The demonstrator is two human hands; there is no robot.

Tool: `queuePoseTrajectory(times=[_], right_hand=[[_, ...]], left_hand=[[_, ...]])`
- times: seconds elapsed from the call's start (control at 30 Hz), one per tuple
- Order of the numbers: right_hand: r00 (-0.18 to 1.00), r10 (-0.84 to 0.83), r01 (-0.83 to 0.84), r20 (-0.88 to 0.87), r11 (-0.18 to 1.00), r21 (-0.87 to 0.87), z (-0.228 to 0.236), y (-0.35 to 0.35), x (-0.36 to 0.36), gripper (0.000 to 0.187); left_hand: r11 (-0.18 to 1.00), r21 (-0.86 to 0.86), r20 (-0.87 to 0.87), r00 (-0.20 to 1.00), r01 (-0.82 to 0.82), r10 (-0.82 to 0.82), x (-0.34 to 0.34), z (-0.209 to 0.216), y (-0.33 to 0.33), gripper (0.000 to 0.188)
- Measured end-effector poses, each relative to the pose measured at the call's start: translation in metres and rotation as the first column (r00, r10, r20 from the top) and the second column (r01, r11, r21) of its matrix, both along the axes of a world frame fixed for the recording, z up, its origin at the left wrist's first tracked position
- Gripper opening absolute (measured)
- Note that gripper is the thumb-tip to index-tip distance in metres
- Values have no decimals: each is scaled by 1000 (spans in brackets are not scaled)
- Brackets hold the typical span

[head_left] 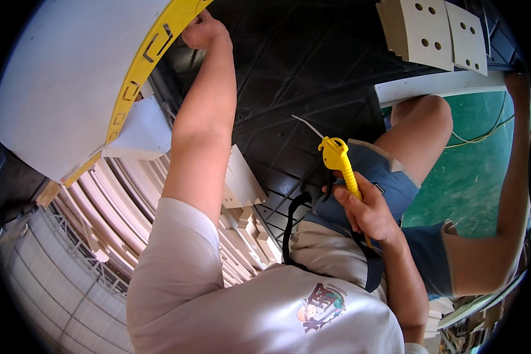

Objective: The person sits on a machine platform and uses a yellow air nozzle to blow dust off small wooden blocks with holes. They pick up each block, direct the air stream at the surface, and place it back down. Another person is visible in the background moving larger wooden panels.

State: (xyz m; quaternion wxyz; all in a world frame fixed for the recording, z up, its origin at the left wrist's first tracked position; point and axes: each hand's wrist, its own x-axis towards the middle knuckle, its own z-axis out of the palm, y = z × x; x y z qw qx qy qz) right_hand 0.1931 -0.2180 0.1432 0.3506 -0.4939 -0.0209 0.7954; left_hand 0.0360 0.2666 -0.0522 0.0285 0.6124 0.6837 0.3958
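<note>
While grasping a yellow air gun (337, 156) in the right hand (373, 212), has fingers and thumb wrapped around its ribbed handle, in front of blue shorts (402, 197). Slants its long axis from that grip toward the upper left of the view, out to a thin pale nozzle (308, 125) tipped toward the left forearm (200, 121) but well apart from it. Has the left hand (207, 32) stretched far up the view, right at a yellow slotted strip (140, 68) edging a large white panel (71, 76); cannot tell, with fingertips hidden, whether clenched on the strip or merely resting against it. Makes for a clear relation: strip and panel left of the air gun, past the left forearm, nearer the left hand, with the strip's length roughly crosswise to the nozzle. Note, farther out, a black grooved surface (271, 65) and, past a bent knee (433, 112), green flooring (472, 194). Find pale boards with round holes (423, 26) at the upper right, long pale strips (113, 206) stacked lower left, and, outermost, a whitish ribbed wall or roof (47, 289).
</note>
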Motion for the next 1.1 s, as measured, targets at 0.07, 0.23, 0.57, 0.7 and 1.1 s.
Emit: queuePoseTrajectory(times=[0.07,0.23,0.57,0.7,1.1], right_hand=[[1000,-11,11,2,1000,4,1,1,1,56],[1000,3,-3,13,1000,3,0,1,0,53],[999,30,-30,18,999,23,2,0,3,52],[1000,-15,15,7,1000,13,1,0,1,52],[1000,-10,10,-9,1000,12,3,-1,1,51]], left_hand=[[1000,-12,-18,1000,-25,24,2,0,-1,36],[997,2,-69,994,-80,80,0,-8,2,33],[998,-50,-80,996,30,-34,-4,1,-18,35],[961,90,-148,958,261,-246,10,4,-37,25],[915,288,-404,902,282,-151,-19,-53,2,27]])
